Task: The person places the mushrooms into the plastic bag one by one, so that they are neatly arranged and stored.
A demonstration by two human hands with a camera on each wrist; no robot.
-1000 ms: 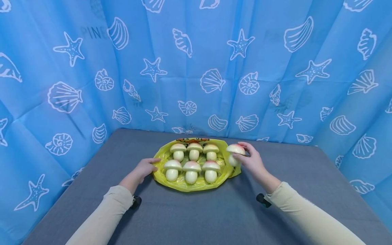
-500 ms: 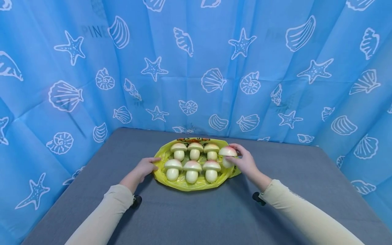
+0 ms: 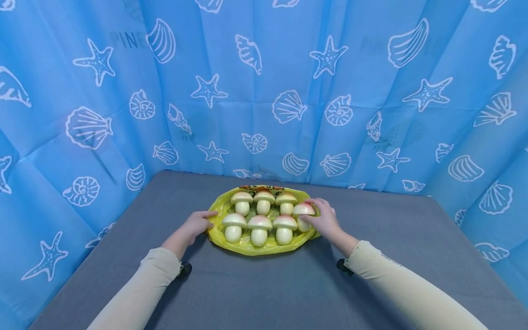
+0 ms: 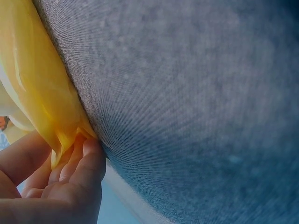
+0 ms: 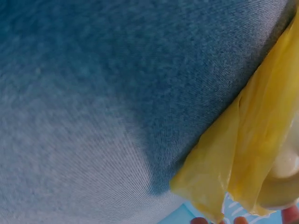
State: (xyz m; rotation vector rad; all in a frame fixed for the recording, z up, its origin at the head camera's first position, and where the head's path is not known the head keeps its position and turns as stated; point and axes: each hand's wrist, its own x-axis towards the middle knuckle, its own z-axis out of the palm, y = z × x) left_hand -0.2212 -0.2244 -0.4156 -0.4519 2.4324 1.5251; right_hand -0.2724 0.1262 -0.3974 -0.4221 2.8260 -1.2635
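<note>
A yellow plastic bag [image 3: 247, 250] lies spread on the table, its rim raised round several toy mushrooms [image 3: 259, 235] with pale stems and pink-tinged caps. They stand in two rows. My left hand [image 3: 195, 226] pinches the bag's left rim; the left wrist view shows thumb and fingers [image 4: 88, 165] on the gathered plastic [image 4: 37, 79]. At the right end, my right hand [image 3: 327, 221] holds another mushroom [image 3: 303, 209] upright inside the rim, thumb in front. In the right wrist view only fingertips [image 5: 290, 214] show beside that mushroom [image 5: 280, 190]; the rest is cut off.
Grey cloth covers the table [image 3: 264, 293]. Behind it and at both sides hangs a blue curtain [image 3: 255, 123] with white shells and starfish. Dark print marks the bag's far edge. A dark band sits at each wrist.
My right hand has carried its mushroom leftward and slightly down, from over the bag's right rim to beside the other mushrooms. The left hand has stayed on the left rim.
</note>
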